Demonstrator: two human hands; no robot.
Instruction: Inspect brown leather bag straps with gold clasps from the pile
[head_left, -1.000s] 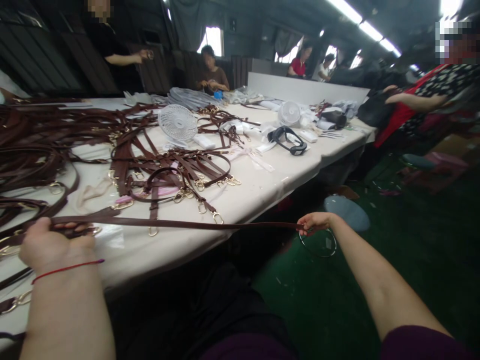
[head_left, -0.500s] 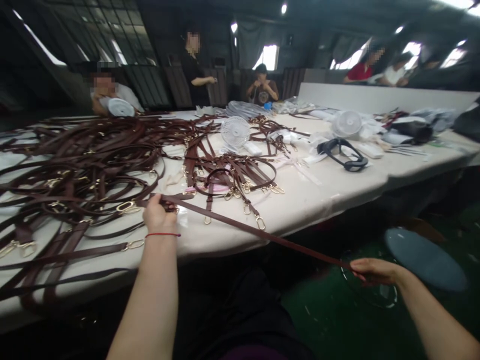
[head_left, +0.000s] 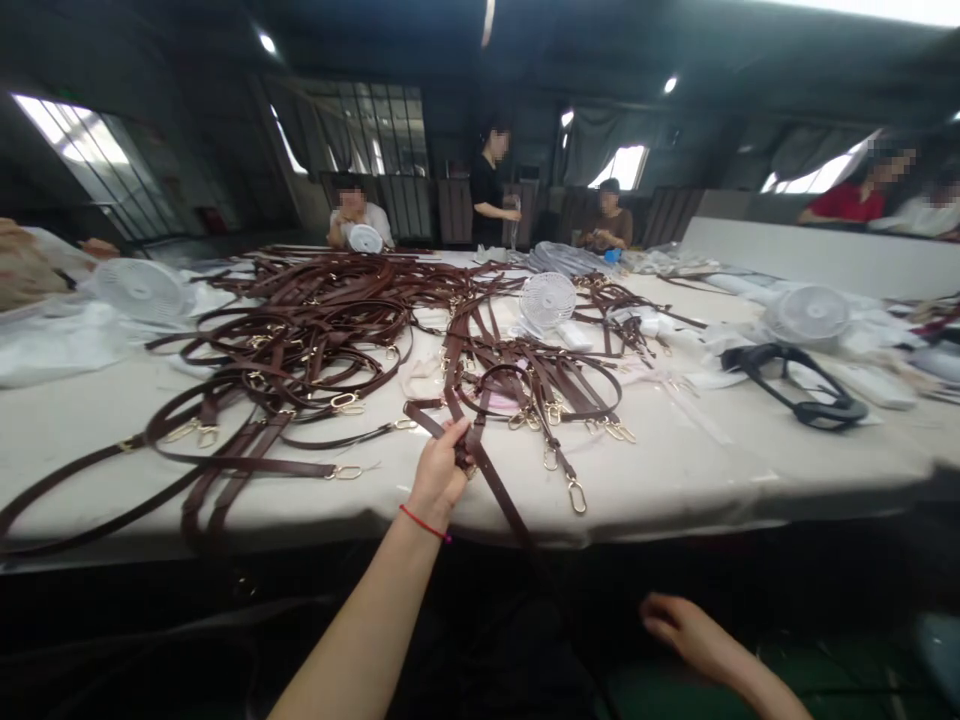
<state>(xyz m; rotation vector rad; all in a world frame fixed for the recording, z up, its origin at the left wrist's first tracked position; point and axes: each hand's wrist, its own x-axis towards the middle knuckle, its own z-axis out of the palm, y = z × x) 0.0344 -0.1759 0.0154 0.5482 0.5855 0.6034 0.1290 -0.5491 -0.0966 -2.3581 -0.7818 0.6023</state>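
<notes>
My left hand (head_left: 442, 468), with a red string at the wrist, is closed round a brown leather strap (head_left: 499, 492) near the table's front edge. From the fist the strap runs down over the edge into shadow. My right hand (head_left: 679, 625) is low, in front of the table and off the strap; its fingers are blurred and curled, and whether they hold anything is unclear. Left of my left hand spreads a large heap of brown straps (head_left: 322, 320) with gold clasps. Just beyond it lies a smaller bunch of straps (head_left: 540, 370), one gold clasp (head_left: 576, 497) near the edge.
On the cloth-covered table (head_left: 675, 475) stand a white fan (head_left: 547, 302), another fan (head_left: 808, 312) and a third (head_left: 140, 290). A black headset-like frame (head_left: 795, 385) lies at the right. Several people are across the table, including one in black (head_left: 487, 185).
My right hand has let go of the strap's end and moved lower and left. The strap, stretched between both hands before, now hangs from my left hand. The view has turned left.
</notes>
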